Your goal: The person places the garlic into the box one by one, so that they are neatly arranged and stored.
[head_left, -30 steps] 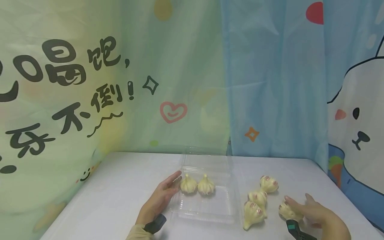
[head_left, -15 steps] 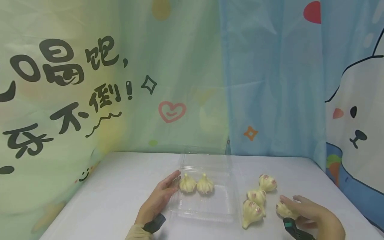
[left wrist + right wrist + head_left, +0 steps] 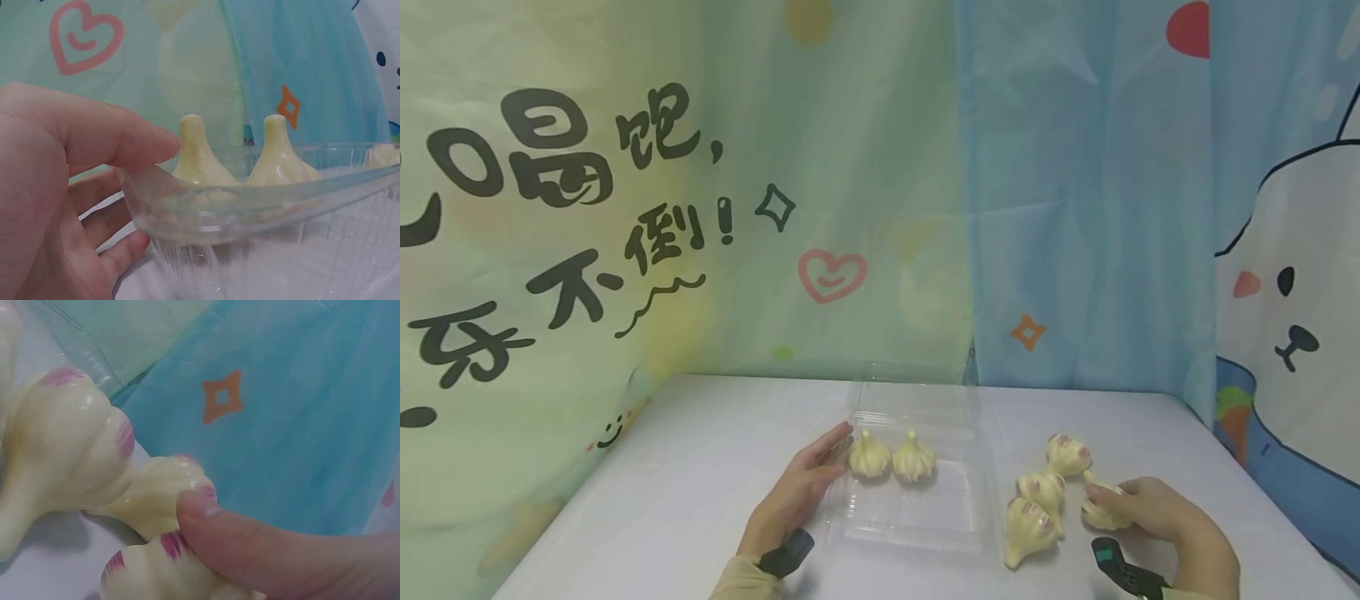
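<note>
Nearer to three matching bulbs [image 3: 1030, 529] on the white table [image 3: 1150, 417], a glossy, cream, purple-streaked garlic bulb [image 3: 1103, 518] has been shifted since the earlier frame, clamped between the thumb and fingers of the right hand [image 3: 1168, 508]. Two upright cream bulbs [image 3: 870, 460] are contained in an open, clear plastic box [image 3: 917, 529], whose left edge is touched by the left hand [image 3: 797, 496], its fingers spread apart.

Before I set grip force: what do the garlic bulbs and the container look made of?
Garlic bulbs: likely moulded plastic or coated foam, semi-gloss; smooth skin, small bright highlights, purple streaks that look painted. Core can't be told.

Container: thin clear plastic, glossy; see-through ribbed walls and reflections along the rim.
</note>
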`<act>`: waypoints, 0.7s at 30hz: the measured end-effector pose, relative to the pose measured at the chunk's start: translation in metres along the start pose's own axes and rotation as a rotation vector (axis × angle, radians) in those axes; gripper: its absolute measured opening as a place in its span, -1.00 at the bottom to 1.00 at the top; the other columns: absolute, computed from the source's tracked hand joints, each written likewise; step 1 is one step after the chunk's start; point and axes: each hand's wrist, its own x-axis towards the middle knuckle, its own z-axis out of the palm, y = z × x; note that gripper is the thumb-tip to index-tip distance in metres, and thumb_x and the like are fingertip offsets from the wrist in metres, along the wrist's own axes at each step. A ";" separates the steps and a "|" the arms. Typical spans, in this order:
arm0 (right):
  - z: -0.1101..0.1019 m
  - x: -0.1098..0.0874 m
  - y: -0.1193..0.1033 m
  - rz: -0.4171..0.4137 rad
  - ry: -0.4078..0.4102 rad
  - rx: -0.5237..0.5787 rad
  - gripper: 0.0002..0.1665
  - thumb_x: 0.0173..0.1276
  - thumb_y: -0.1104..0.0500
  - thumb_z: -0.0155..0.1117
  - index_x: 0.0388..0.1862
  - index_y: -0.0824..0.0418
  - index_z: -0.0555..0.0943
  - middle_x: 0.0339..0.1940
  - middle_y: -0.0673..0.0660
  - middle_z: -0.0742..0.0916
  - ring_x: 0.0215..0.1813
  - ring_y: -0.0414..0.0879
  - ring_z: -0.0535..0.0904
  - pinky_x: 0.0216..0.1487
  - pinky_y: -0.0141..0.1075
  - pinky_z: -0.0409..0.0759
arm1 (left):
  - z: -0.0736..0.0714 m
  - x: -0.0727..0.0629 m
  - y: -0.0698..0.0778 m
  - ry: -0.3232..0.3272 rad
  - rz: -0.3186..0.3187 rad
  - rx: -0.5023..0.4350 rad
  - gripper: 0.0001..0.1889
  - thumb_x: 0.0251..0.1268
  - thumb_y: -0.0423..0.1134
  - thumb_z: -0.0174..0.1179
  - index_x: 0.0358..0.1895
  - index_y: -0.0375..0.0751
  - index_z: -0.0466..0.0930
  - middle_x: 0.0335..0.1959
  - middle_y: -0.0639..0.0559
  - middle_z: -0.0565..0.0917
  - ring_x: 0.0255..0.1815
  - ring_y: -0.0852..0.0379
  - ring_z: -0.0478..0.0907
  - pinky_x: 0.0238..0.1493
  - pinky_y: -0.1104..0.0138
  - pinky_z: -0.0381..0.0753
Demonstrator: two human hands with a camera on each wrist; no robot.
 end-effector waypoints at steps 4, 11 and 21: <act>-0.001 0.001 -0.002 0.006 0.013 0.008 0.14 0.17 -0.49 0.06 0.09 0.62 0.43 -0.21 0.31 0.66 -0.12 0.11 0.56 0.00 0.17 0.52 | 0.000 -0.001 0.001 -0.003 -0.001 0.003 -0.31 0.29 -0.42 0.03 0.48 -0.17 0.04 0.55 -0.02 0.03 0.58 0.01 -0.14 0.56 0.16 -0.15; -0.003 0.000 -0.001 -0.004 0.024 0.060 0.06 0.14 -0.43 0.17 0.12 0.55 0.44 -0.23 0.22 0.65 -0.10 0.08 0.52 0.00 0.19 0.48 | 0.002 -0.003 0.004 -0.016 0.007 0.007 -0.31 0.29 -0.44 -0.01 0.49 -0.18 0.02 0.55 -0.05 0.01 0.58 -0.02 -0.19 0.56 0.09 -0.23; -0.003 0.006 0.008 0.007 0.037 0.106 0.10 0.03 -0.33 0.36 0.19 0.53 0.30 0.01 0.44 0.55 0.04 0.24 0.47 0.11 0.37 0.34 | 0.003 -0.003 0.003 -0.029 0.003 -0.010 -0.32 0.31 -0.45 -0.02 0.49 -0.18 0.01 0.55 -0.06 0.01 0.58 0.00 -0.19 0.56 0.11 -0.24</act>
